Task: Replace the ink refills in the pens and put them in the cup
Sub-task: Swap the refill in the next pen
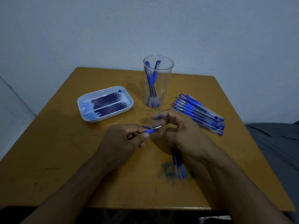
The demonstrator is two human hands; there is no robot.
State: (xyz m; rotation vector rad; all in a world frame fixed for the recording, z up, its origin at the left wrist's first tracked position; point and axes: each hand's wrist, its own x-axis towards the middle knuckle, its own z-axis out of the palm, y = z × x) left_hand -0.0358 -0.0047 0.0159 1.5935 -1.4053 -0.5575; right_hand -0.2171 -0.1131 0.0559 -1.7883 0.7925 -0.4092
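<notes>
- Left hand: above the middle of the table, forearm coming in from the near left corner. Fingers curled, thumb and forefinger pinching the blue grip of a pen. The pen tip points right and slightly away, toward the other hand.
- Right hand: just right of the pen tip, forearm coming in from the near right corner. Fingers loosely bent and spread, blurred. Blue ink stains on the fingertips. Cannot tell whether this hand holds anything small or touches the tip.
- Under the right wrist, on the table toward the near edge: two or three blue refills or pen parts lying side by side, pointing at the near edge, on a blue-green ink smear.
- Cup: clear plastic, upright, near the far edge at about its middle. A few capped blue pens stand in it, leaning.
- Tray: white, shallow, rounded corners, left of the cup and apart from it. Two rows of dark refills lie in it, tips toward the cup.
- Pile of pens: blue with clear barrels, stacked parallel near the right edge, right of the cup.
- Wall: pale, behind the far edge.
</notes>
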